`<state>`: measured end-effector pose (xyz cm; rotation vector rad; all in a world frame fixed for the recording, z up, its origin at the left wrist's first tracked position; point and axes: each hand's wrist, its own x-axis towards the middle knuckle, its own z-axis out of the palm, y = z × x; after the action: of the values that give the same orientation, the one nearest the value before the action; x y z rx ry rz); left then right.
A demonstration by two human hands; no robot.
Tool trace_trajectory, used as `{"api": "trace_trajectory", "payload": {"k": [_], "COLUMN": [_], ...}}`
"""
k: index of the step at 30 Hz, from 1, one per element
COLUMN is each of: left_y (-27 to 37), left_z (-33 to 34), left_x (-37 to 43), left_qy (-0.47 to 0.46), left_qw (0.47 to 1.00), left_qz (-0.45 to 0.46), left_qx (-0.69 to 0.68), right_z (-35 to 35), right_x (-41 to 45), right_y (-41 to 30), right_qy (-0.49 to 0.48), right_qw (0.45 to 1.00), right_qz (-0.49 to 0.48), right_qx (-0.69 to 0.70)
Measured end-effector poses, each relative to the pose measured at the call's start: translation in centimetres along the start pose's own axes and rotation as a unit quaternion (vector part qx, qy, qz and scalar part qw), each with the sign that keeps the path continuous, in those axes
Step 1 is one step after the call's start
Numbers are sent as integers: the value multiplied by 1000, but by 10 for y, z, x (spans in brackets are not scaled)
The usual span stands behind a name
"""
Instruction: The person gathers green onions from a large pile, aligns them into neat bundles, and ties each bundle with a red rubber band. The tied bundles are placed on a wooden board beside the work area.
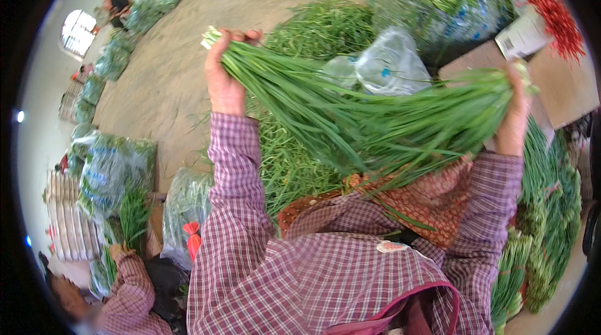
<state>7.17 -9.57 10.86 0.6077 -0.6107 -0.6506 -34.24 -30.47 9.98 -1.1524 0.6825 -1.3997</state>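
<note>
My left hand (226,79) is raised and closed around the pale stem ends of a bunch of long green leaves (281,86), which look like garlic chives. Across from it, my right hand (514,114) grips the stem end of a second bunch of chives (450,114), blurred by motion. Between my hands the leaves of both bunches sag and overlap, so where one ends and the other begins cannot be told. Some leaf tips hang over the patterned orange-red cloth (422,189) on my lap.
Loose green leaves (324,30) lie heaped on the floor ahead, beside a clear plastic bag (394,63). Tied chive bundles (547,222) are stacked at right. Red strips (554,16) top a white box (523,37). A co-worker (127,283) holds greens at lower left; filled bags line the wall.
</note>
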Motion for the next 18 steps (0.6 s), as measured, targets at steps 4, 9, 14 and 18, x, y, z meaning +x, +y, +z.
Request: {"api": "trace_trajectory", "payload": {"k": [4,9,14,18], "left_y": [40,5,-47,-62], "left_z": [-34,-12,26,44], "left_x": [21,10,-24,-38], "left_qy": [-122,-167,-202,-209], "left_qw": [989,981,958,954], "left_qz": [57,-16,-79,-92], "left_qx": [-67,-103,-188,-195], "right_z": [-23,46,128,147], "right_x": [20,-10,-42,-54], "right_y": [-26,-41,-27,-17], "right_qy": [17,-167,-400,-403], "right_qw": [997,976,912,903], "right_qz": [-69,-23,-4,-16], "right_qx": [-42,-135,-89,-148]}}
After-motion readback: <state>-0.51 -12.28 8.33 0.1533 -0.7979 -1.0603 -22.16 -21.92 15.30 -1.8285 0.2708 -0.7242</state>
